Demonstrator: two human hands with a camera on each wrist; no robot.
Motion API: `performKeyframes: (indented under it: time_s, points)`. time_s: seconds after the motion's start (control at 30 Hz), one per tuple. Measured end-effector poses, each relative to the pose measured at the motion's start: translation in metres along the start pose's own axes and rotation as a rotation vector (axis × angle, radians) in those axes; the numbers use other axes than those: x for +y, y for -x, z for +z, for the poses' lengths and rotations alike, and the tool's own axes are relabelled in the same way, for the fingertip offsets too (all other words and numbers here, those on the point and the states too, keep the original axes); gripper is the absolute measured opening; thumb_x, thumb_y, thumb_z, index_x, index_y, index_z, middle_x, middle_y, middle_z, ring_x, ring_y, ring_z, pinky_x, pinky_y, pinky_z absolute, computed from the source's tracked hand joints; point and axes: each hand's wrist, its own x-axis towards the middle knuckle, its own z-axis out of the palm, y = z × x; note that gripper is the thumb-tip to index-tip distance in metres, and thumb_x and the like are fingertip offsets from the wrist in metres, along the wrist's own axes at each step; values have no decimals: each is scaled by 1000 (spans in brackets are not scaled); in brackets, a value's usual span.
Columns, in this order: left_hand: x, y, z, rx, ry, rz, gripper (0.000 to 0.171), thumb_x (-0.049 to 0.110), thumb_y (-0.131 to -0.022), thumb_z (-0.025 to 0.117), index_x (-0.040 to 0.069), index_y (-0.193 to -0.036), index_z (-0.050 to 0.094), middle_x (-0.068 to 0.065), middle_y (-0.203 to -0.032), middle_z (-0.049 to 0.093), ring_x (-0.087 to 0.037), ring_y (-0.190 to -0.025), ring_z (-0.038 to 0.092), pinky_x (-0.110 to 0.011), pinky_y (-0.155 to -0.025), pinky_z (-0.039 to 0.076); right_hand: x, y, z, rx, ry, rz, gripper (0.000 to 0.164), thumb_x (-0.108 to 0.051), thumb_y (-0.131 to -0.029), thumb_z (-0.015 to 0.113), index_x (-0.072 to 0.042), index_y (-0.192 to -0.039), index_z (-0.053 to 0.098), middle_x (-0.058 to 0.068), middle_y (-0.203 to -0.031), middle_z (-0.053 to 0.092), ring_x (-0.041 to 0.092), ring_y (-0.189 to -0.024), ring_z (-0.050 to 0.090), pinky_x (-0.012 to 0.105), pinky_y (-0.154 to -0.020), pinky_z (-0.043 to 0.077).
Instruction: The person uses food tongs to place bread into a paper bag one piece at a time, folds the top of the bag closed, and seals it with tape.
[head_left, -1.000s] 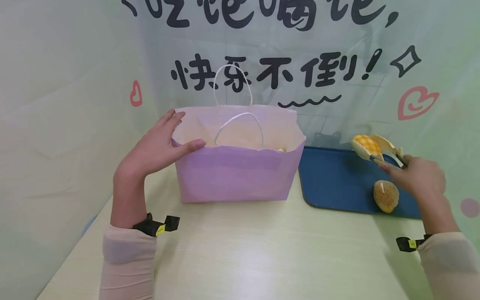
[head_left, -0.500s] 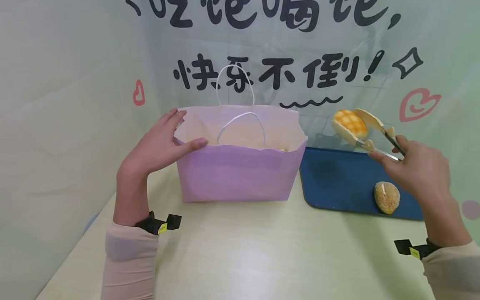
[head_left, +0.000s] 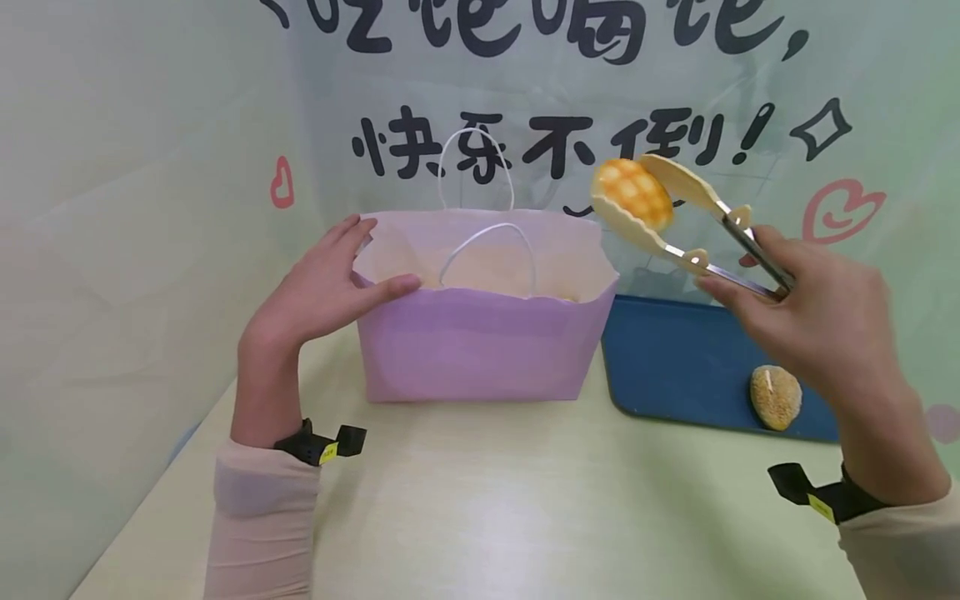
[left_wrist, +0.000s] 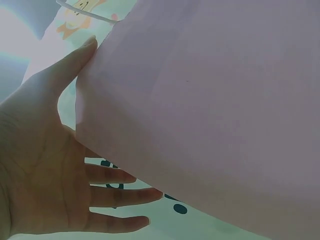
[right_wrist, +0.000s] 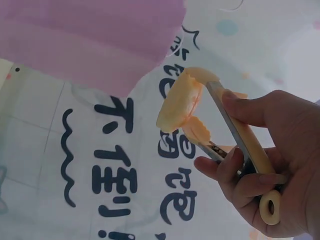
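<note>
My right hand (head_left: 825,317) grips a pair of metal tongs (head_left: 738,250) with cream scalloped tips. Between those tips is a round yellow bread bun (head_left: 637,193) with a criss-cross top, held up in the air just right of the bag's mouth. In the right wrist view my fingers curl round the handles of the tongs (right_wrist: 240,130). A lilac paper bag (head_left: 472,350) stands upright with its mouth wide. My left hand (head_left: 315,292) rests at its left upper edge, thumb on the front rim. Straight, spread fingers show beside the bag (left_wrist: 200,100) in the left wrist view.
A blue tray (head_left: 675,358) lies right of the bag, bearing a brown crumb-coated bun (head_left: 776,397). Two white bag handles (head_left: 487,229) stand up from the rims. Behind the pale table (head_left: 480,500) hangs a printed backdrop (head_left: 675,75).
My right hand has lifted the tongs and yellow bun off the tray area, up and left toward the bag. The left hand stays at the bag's edge.
</note>
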Motion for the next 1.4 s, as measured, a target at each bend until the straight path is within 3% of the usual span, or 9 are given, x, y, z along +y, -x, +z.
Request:
performKeyframes:
  time_s: [0.1, 0.3, 0.5, 0.63, 0.87, 1.0, 1.13, 1.23, 1.4]
  points:
    - [1, -1, -1, 2, -2, 0, 114, 79, -90, 62, 11, -170, 20, -12, -177, 10, -39, -157, 27, -66, -123, 25, -16, -6, -4, -15, -46, -32, 61, -38, -87, 90, -10, -138, 71, 9, -81, 70, 7, -53, 44, 28, -50, 29]
    - [2, 0, -2, 3, 2, -5, 114, 79, -89, 63, 12, -170, 20, -12, -177, 10, -39, -152, 37, -66, -122, 26, -45, -20, 0, -60, -82, -120, 66, -40, -87, 89, -14, -143, 69, 3, -77, 62, 16, -56, 46, 28, -49, 31]
    - [3, -1, 0, -1, 14, 9, 115, 79, -88, 64, 11, -170, 20, -10, -177, 11, -35, -159, 25, -64, -124, 25, -67, -32, 6, -115, -63, -184, 69, -47, -89, 86, -16, -148, 65, 3, -85, 70, 14, -54, 52, 34, -54, 38]
    - [4, -1, 0, 4, 15, -1, 116, 80, -87, 64, 12, -170, 20, -9, -177, 11, -36, -149, 43, -64, -123, 27, -79, -41, 9, -200, -80, -181, 70, -53, -93, 79, -15, -149, 64, 4, -92, 71, 16, -47, 49, 36, -53, 38]
    - [4, 0, -3, 3, 10, -3, 115, 81, -87, 64, 13, -170, 20, -11, -177, 13, -36, -153, 37, -64, -123, 27, -96, -56, 13, -295, -101, -208, 73, -63, -94, 72, -19, -151, 62, 0, -91, 72, 19, -40, 38, 35, -48, 34]
    - [2, 2, -3, 3, 15, -6, 115, 80, -87, 64, 12, -170, 22, -11, -176, 13, -36, -152, 38, -63, -123, 28, -105, -65, 18, -301, -110, -266, 63, -59, -95, 74, -18, -142, 68, -1, -71, 62, 19, -39, 37, 36, -51, 34]
    - [1, 2, -2, 6, 20, -2, 114, 80, -87, 64, 12, -170, 23, -10, -176, 14, -32, -135, 57, -61, -123, 29, -113, -73, 21, -319, -125, -288, 47, -57, -95, 75, -20, -125, 73, 1, -62, 52, 20, -41, 38, 36, -50, 34]
    - [1, 1, -2, 6, 28, 0, 114, 80, -87, 64, 13, -170, 23, -10, -176, 14, -31, -128, 62, -61, -123, 29, -120, -78, 24, -358, -133, -282, 50, -56, -95, 75, -19, -129, 73, 2, -77, 68, 20, -46, 45, 36, -52, 38]
    - [-1, 3, -1, 8, 29, 6, 115, 79, -87, 65, 11, -169, 23, -10, -176, 16, -34, -150, 42, -61, -124, 28, -130, -85, 32, -434, -146, -290, 54, -57, -94, 75, -16, -130, 71, 4, -104, 77, 20, -64, 58, 38, -61, 46]
